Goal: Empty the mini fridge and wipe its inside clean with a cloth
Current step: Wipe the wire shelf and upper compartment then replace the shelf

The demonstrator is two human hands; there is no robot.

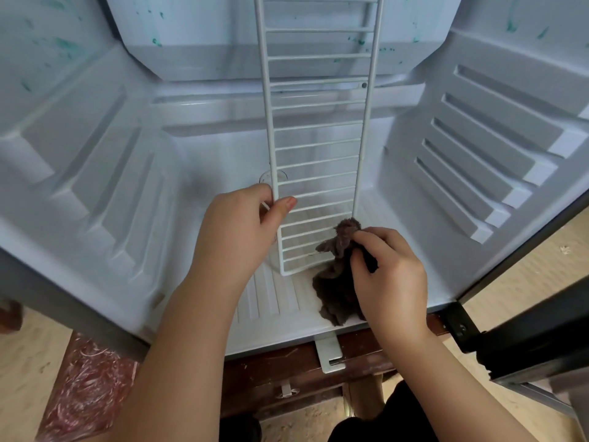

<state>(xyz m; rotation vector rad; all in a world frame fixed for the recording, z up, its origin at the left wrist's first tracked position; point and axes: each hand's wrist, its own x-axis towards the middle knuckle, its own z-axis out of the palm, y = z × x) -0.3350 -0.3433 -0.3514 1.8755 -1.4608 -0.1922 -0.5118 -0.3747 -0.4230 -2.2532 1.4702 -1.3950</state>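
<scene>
Wire shelf (315, 138) top cut off, cloth (334, 291) partly hidden

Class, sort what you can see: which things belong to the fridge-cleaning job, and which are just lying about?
Job:
mini fridge
wire shelf, gripped by left hand
brown cloth, pinched by right hand
green smears on the walls

Lying about:
red plastic bag
wooden stand beneath

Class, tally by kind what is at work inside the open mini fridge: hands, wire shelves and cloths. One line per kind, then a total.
Hands: 2 (left hand grips the shelf's rail, right hand pinches the cloth)
Wire shelf: 1
Brown cloth: 1
Total: 4
</scene>
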